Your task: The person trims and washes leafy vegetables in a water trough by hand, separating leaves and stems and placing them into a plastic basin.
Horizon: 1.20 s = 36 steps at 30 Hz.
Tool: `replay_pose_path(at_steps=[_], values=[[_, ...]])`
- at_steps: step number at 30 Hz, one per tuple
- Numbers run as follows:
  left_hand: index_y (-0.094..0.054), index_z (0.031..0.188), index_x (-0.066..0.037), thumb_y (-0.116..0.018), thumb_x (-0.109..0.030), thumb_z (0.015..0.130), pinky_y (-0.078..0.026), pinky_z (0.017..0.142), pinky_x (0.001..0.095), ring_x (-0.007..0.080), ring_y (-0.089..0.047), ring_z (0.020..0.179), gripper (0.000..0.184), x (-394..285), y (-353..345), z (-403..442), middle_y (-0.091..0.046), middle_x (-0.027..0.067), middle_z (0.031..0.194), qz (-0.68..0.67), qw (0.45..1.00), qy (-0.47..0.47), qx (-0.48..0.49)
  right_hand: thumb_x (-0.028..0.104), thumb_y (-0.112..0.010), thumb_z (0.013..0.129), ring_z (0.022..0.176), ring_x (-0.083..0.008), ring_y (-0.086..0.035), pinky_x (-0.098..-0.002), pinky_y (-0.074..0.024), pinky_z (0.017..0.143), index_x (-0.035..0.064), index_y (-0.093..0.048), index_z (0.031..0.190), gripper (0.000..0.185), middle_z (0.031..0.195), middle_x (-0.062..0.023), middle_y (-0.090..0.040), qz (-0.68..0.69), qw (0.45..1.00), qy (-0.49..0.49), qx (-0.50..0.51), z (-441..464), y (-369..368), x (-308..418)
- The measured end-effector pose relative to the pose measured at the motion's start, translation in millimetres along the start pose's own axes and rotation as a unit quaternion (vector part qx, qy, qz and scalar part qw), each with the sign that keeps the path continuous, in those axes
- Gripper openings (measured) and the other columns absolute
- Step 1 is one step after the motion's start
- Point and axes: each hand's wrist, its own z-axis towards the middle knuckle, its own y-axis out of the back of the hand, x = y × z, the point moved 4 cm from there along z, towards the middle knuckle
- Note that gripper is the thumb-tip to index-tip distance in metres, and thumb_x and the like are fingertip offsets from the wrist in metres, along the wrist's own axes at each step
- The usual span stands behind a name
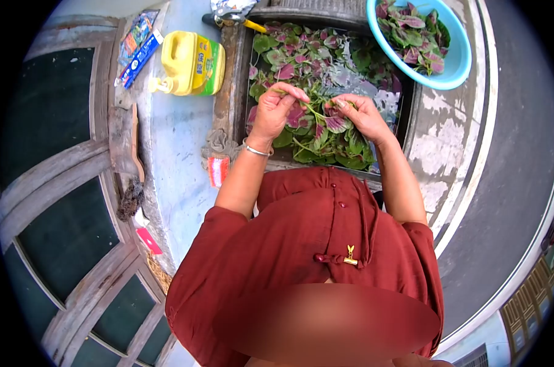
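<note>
Both of my hands are over a basin (239, 79) of water packed with loose green and purple-red amaranth leaves (277, 58). A leafy amaranth sprig (318, 116) stretches between them. My left hand (275, 111), with a silver bangle at the wrist, pinches the sprig's thin stem between thumb and forefinger. Its other side is in my right hand (361, 116), whose fingers are closed round the stem and leaves. The exact contact at the right fingertips is partly hidden.
A light-blue tub (461, 61) holding more amaranth stands at the upper right. Left of the basin are a yellow pump jug (182, 64), a grey rag (220, 145) and a red-and-white packet (217, 171). A yellow-handled tool (254, 26) lies at the basin's far edge.
</note>
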Motion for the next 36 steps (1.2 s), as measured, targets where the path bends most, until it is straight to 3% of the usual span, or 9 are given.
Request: replay_pose_path(at_steps=[5,16,19,21,25,29,31,33,36], values=[[-0.054,0.091,-0.003,-0.048,-0.003,0.090,-0.050,0.072,0.0276,0.0161,-0.059,0.085,0.005,3,-6,9,-0.061,0.0097,0.089,0.004,1.000,-0.007,0.004,0.024,-0.062,0.085,0.074,-0.0044,-0.050,-0.0223,-0.0421,0.069,0.0047,-0.066,0.101,0.025,0.084,0.0010,-0.062,-0.039,0.997,-0.018,0.066,5,-15,2],[-0.055,0.090,-0.002,-0.050,-0.005,0.090,-0.048,0.076,0.0279,0.0154,-0.059,0.085,0.006,3,-14,1,-0.061,0.0089,0.088,0.140,0.990,-0.029,0.003,0.016,-0.059,0.082,0.063,-0.0045,-0.047,-0.0222,-0.0401,0.058,0.0037,-0.063,0.078,0.014,0.067,0.0032,-0.059,-0.063,0.998,-0.014,0.016,8,-28,-4],[-0.056,0.089,-0.001,-0.050,-0.005,0.090,-0.047,0.078,0.0274,0.0145,-0.059,0.083,0.007,3,-23,-5,-0.062,0.0090,0.088,0.234,0.971,-0.055,0.011,0.013,-0.055,0.079,0.058,-0.0051,-0.046,-0.0240,-0.0389,0.053,0.0035,-0.062,0.074,0.013,0.061,0.0035,-0.056,-0.146,0.989,-0.028,-0.027,15,-24,-22],[-0.056,0.089,-0.002,-0.050,-0.006,0.090,-0.048,0.077,0.0269,0.0146,-0.059,0.083,0.007,5,-26,-12,-0.062,0.0089,0.088,0.275,0.959,-0.071,0.003,0.011,-0.053,0.076,0.054,-0.0059,-0.043,-0.0250,-0.0365,0.049,0.0027,-0.059,0.068,0.014,0.056,0.0034,-0.051,-0.219,0.956,-0.077,-0.179,19,-12,-36],[-0.056,0.095,-0.002,-0.047,-0.006,0.092,-0.048,0.077,0.0248,0.0120,-0.058,0.086,0.010,14,-21,-10,-0.062,0.0068,0.092,0.194,0.980,-0.015,-0.035,0.012,-0.053,0.085,0.062,-0.0083,-0.051,-0.0234,-0.0423,0.061,0.0059,-0.058,0.079,0.009,0.072,0.0022,-0.057,0.181,0.965,-0.105,-0.156,2,13,-51],[-0.041,0.129,-0.003,-0.047,-0.006,0.090,-0.048,0.082,0.0279,0.0180,-0.058,0.096,0.039,54,-5,-10,-0.050,0.0104,0.121,0.146,0.981,0.129,-0.019,0.015,-0.049,0.089,0.080,-0.0121,-0.053,-0.0242,-0.0424,0.075,0.0058,-0.052,0.086,0.010,0.085,-0.0021,-0.054,0.288,0.949,-0.046,-0.119,-14,41,-48],[-0.035,0.133,-0.002,-0.053,-0.011,0.085,-0.048,0.082,0.0337,0.0266,-0.058,0.102,0.052,67,11,-15,-0.042,0.0192,0.131,0.446,0.873,0.197,0.025,0.016,-0.050,0.088,0.088,-0.0160,-0.053,-0.0265,-0.0410,0.080,0.0047,-0.051,0.083,0.013,0.087,-0.0060,-0.055,0.325,0.937,-0.011,-0.128,-23,49,-44],[-0.039,0.130,-0.003,-0.056,-0.011,0.082,-0.047,0.084,0.0357,0.0308,-0.059,0.098,0.051,67,25,-8,-0.045,0.0227,0.125,0.496,0.852,0.166,0.015,0.018,-0.048,0.090,0.107,-0.0279,-0.052,-0.0385,-0.0412,0.092,0.0060,-0.048,0.078,0.017,0.091,-0.0119,-0.059,0.373,0.925,0.005,-0.078,-30,47,-33],[-0.042,0.126,-0.004,-0.058,-0.010,0.079,-0.039,0.094,0.0392,0.0373,-0.049,0.108,0.050,66,68,4,-0.047,0.0245,0.119,0.621,0.773,0.081,-0.107,0.027,-0.044,0.092,0.091,-0.0343,-0.061,-0.0526,-0.0481,0.083,0.0082,-0.051,0.078,0.025,0.079,-0.0113,-0.062,0.439,0.895,-0.033,-0.067,-40,55,-59]])
